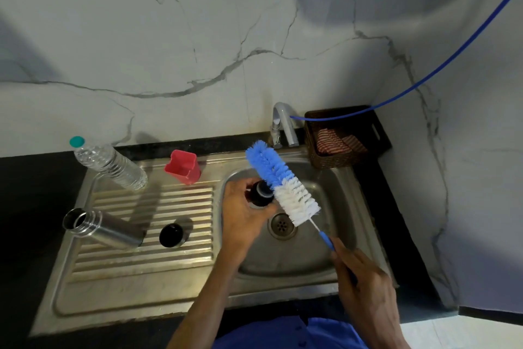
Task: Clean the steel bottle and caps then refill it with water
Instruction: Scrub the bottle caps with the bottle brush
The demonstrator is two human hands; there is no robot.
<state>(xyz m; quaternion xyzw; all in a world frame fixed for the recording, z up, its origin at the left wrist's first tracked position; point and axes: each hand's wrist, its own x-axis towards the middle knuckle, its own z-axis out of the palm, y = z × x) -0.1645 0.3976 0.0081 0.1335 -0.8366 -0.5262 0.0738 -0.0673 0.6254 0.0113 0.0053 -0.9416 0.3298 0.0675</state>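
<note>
1. Steel bottle (102,228): at your 9 o'clock on the drainboard, lying on its side, uncapped mouth toward 9, base toward 3. Neither hand touches it; your left is the nearer.
2. Plastic water bottle (109,163): at 10 o'clock, behind the steel one, capped.
3. Black cap (172,235): just beside the steel bottle's base, on the ridges.
4. Red cup (182,167): at 11 o'clock, at the sink's (135,300) back edge.
5. Left hand (243,215): over the basin, fingers curled round a second black cap (261,193).
6. Bottle brush (283,183): long axis from 11 down to 5, bristles touching that cap on its right side; the scrub likely turns on this contact.
7. Tap (285,125): at 12 o'clock, no water visibly running.
8. Right hand (365,283): at 4 o'clock, fingers closed on the brush handle.
9. Basket (339,156): at 1 o'clock, holds striped cloths.
</note>
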